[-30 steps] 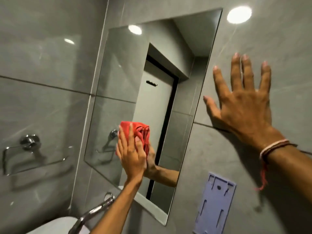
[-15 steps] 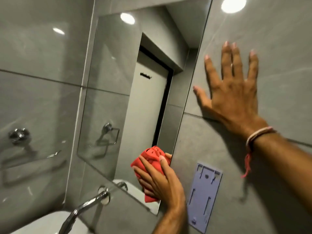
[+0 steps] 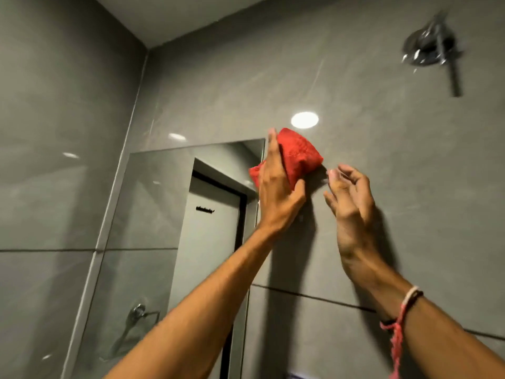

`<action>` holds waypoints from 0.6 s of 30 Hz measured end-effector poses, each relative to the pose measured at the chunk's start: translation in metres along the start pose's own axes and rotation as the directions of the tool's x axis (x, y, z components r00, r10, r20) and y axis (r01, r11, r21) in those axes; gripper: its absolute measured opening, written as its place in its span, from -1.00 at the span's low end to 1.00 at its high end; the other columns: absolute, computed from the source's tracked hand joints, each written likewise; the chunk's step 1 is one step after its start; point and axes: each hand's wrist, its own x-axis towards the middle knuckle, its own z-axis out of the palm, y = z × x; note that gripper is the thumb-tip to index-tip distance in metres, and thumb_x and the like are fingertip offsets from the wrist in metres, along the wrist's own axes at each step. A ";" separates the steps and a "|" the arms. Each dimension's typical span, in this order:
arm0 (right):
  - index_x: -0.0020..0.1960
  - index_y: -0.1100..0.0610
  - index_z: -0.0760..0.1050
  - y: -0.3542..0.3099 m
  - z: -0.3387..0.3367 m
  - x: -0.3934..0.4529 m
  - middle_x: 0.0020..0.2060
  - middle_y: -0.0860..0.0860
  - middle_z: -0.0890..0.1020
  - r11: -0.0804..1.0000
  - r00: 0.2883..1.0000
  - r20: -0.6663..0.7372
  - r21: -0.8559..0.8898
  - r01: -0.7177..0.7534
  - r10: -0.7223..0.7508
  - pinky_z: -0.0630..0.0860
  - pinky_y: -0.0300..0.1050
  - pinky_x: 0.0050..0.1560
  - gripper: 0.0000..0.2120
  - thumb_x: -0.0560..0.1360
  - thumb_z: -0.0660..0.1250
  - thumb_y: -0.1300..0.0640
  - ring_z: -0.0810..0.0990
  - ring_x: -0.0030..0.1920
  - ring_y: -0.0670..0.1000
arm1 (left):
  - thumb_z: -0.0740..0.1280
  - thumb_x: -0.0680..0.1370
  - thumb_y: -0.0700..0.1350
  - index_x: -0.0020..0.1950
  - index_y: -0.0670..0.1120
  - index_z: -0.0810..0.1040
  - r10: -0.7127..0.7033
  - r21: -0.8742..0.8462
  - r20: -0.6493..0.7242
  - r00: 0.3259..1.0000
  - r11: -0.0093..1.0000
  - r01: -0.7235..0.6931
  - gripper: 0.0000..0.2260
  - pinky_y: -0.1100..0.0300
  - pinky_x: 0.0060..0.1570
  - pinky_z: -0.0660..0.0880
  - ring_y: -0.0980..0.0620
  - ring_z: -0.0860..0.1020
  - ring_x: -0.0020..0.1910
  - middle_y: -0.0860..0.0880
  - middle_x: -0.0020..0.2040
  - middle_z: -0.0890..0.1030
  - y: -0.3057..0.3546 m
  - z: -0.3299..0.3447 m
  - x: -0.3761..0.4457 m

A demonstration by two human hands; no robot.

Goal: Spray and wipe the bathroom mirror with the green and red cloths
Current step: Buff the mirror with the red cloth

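Both forearms [image 3: 207,305] are bare, no sleeves showing. The right wrist [image 3: 404,305] wears a pale band, a dark band and a red thread, whose frayed tail hangs toward 6 o'clock.

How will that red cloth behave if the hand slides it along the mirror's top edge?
Probably floppy: the red cloth is bunched and creased under the left hand. Likely light, since one hand pins it against the wall. On the mirror it should glide easily and may fold over at the edge.

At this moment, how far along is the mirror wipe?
Well underway. The left hand presses the red cloth at the mirror top right corner, partly on the wall. The right hand hovers open beside it. The glass looks streak-free; no green cloth or spray shows, so remaining steps can't be judged.
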 end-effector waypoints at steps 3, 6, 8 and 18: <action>0.43 0.15 0.53 -0.036 -0.020 0.020 0.19 0.04 0.76 0.984 0.982 0.104 0.076 -0.164 0.156 0.67 -0.12 0.16 -0.44 0.51 0.51 -0.05 0.76 0.08 -0.06 | 0.39 0.43 -0.34 0.62 -0.26 -0.11 0.255 -0.039 0.083 0.963 0.967 -0.252 -0.10 -0.10 0.55 0.26 -0.16 0.21 0.60 -0.27 0.64 0.08 0.023 0.011 0.012; 0.17 0.12 0.71 -0.063 -0.049 0.023 -0.10 0.00 0.82 0.981 0.969 0.167 0.047 -0.190 0.180 0.71 -0.16 -0.17 -0.73 0.52 0.50 0.03 0.79 -0.18 -0.06 | 0.44 0.42 -0.26 0.61 -0.27 -0.16 0.429 -0.054 0.192 0.883 0.903 -0.427 -0.04 -0.16 0.50 0.30 -0.22 0.21 0.60 -0.28 0.65 0.02 0.053 0.018 0.008; 0.03 0.11 0.73 -0.075 -0.069 0.016 -0.17 0.00 0.81 0.990 0.982 0.128 0.016 -0.141 0.137 0.75 -0.07 -0.17 -0.90 0.54 0.49 0.14 0.78 -0.21 -0.03 | 0.53 0.39 -0.09 0.60 -0.29 -0.16 0.467 -0.046 0.238 0.851 0.881 -0.471 0.06 -0.20 0.53 0.23 -0.19 0.08 0.64 -0.30 0.65 -0.03 0.070 0.018 0.000; -0.16 0.12 0.72 -0.103 -0.171 -0.097 -0.27 -0.03 0.78 0.990 0.984 -0.142 -0.080 -0.115 0.103 0.68 -0.12 -0.19 -0.92 0.49 0.53 0.26 0.74 -0.25 -0.05 | 0.60 0.33 -0.16 0.19 -0.12 0.59 -0.279 -0.611 0.536 0.797 0.523 0.594 -0.54 -0.33 0.24 0.54 -0.08 0.65 0.17 -0.10 0.16 0.70 0.121 0.017 -0.142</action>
